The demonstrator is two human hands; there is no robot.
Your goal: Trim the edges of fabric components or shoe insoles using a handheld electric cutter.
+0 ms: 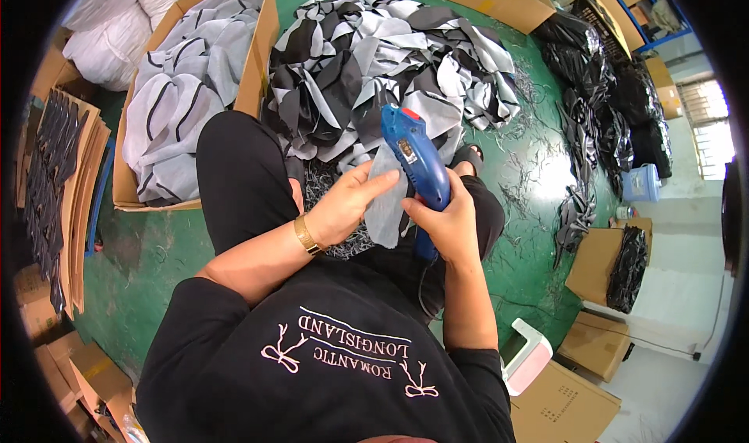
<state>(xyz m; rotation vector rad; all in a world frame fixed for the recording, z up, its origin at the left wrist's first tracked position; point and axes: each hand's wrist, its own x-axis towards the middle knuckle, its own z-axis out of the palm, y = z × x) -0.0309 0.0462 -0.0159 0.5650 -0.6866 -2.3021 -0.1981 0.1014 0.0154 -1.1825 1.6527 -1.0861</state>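
My right hand (pixel 452 221) is wrapped round the blue body of corded electric scissors (pixel 421 158), with a red button near the front end. The tool points away from me, toward the pile. Between the thumb and fingers of my left hand (pixel 343 205) is a light grey fabric piece (pixel 384 213), which hangs down right beside the tool. The tool's blade cannot be made out clearly. Beyond my hands lies a large heap of grey and black fabric pieces (pixel 382 61) on the floor.
A cardboard box (pixel 257 72) of grey fabric pieces with black strips (pixel 175 104) stands at my left. Thread scraps (pixel 515 158) litter the green floor (pixel 129 287). Black plastic bags (pixel 581 53) line the right side. A white and pink stool-like object (pixel 530 361) stands at lower right.
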